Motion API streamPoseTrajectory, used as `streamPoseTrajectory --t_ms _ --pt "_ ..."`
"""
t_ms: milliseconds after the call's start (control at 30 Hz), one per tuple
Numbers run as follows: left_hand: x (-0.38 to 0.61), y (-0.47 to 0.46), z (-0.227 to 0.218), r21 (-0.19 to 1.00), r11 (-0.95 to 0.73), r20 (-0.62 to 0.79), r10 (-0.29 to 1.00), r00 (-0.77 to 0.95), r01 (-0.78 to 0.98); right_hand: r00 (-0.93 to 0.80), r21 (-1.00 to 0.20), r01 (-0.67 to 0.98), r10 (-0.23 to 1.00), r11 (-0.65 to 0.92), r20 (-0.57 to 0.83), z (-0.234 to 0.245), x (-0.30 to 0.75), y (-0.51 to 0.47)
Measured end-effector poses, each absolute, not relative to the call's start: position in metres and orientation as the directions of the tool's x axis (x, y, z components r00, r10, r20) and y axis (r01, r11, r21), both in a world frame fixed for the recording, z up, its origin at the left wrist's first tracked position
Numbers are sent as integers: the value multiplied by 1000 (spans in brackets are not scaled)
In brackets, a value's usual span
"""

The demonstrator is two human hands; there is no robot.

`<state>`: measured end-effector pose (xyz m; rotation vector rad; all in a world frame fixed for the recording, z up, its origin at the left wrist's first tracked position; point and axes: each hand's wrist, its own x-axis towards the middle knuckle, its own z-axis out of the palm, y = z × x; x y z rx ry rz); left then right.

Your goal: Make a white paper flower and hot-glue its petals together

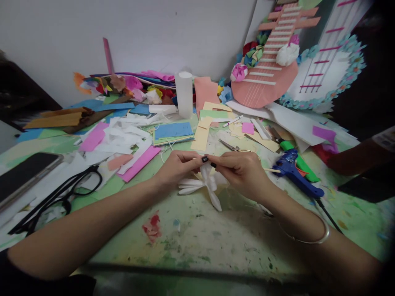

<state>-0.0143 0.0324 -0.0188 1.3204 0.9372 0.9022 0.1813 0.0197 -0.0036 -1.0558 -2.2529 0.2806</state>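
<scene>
Pinching white paper petals [213,195] | left fingers [191,165], right fingers [226,161] closed on them | some room before near table edge [191,269]

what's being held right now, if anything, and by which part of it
A piece of white paper with petal-like strips, pinched at its upper end between the fingertips of the left hand and right hand; the strips spread below.

Left hand [177,167] and right hand [243,172], both pinching, fingertips together
Left forearm [92,224] slants in from the lower left, right forearm [296,213] from the lower right; fingers curl inward; dark-nailed thumb tips sit close together; the wrists stay apart
</scene>
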Motion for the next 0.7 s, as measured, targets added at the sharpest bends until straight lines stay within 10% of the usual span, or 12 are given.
streamPoseTrajectory --t_ms 700 --pt "-12 23 -2 829 -497 428 859 281 255 -473 -381 582 680 719 560 18 187 13"
